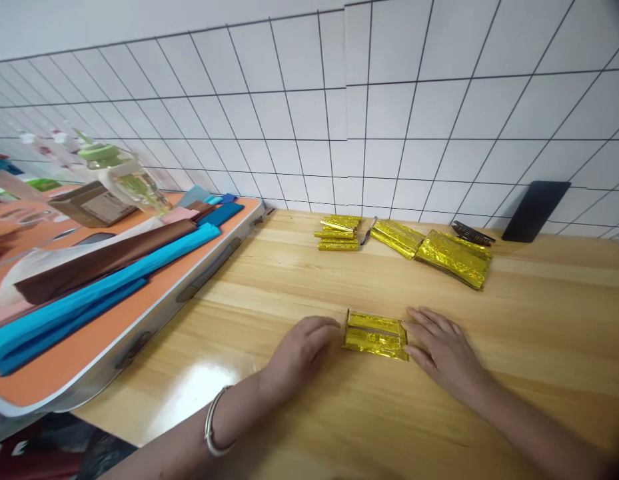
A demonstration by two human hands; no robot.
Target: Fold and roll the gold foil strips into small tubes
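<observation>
Left hand [302, 353] and right hand [439, 347] flat on desk [339, 420], fingers outstretched, grasping nothing, against opposite ends of folded gold foil [375, 335].

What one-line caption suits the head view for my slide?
Folded gold foil piece between left hand and right hand on a wooden table, foil stacks behind.

Craft workroom, likely small-scale handwork. Wooden tabletop [299, 280] set against a white tiled wall [389, 100]. Stacks of folded gold foil sheets [454, 257] lie near the wall. Beside it, an orange board [89, 333] with rolled blue and brown paper [99, 287], plus a blurred bottle [124, 173].
</observation>
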